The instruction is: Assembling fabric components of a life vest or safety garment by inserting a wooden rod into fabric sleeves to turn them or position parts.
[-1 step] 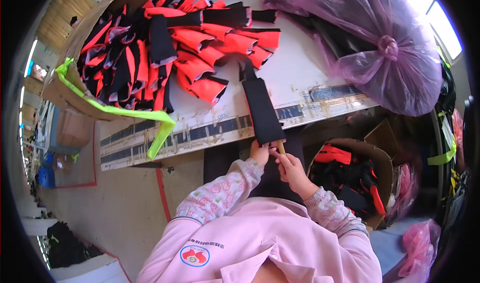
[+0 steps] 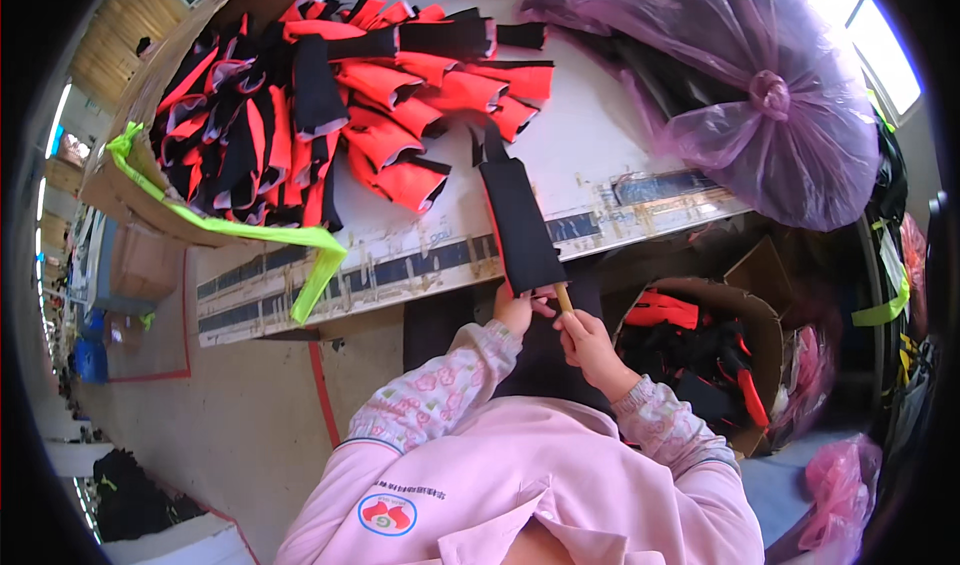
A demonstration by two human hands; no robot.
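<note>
A black fabric sleeve with an orange edge (image 2: 522, 223) hangs over the table's front edge, its far end lying on the white top. My left hand (image 2: 514, 310) pinches the sleeve's near end at its left corner. A thin wooden stick (image 2: 564, 297) comes out of that near end. My right hand (image 2: 592, 347) is closed round the stick's near part. How far the stick reaches inside the sleeve is hidden. Beyond and left of the sleeve lies a pile of orange and black fabric sleeves (image 2: 400, 95).
The pile spills from a cardboard box (image 2: 125, 180) edged with a neon yellow strip (image 2: 230, 223). A knotted purple plastic bag (image 2: 770, 95) sits on the table (image 2: 590, 165) at right. Below right stands an open carton (image 2: 775, 350) of orange and black pieces, beside a pink bag (image 2: 840, 490).
Slightly more of the stick shows between the sleeve and my right hand. My left hand has shifted a little toward me. The whole view has moved slightly.
</note>
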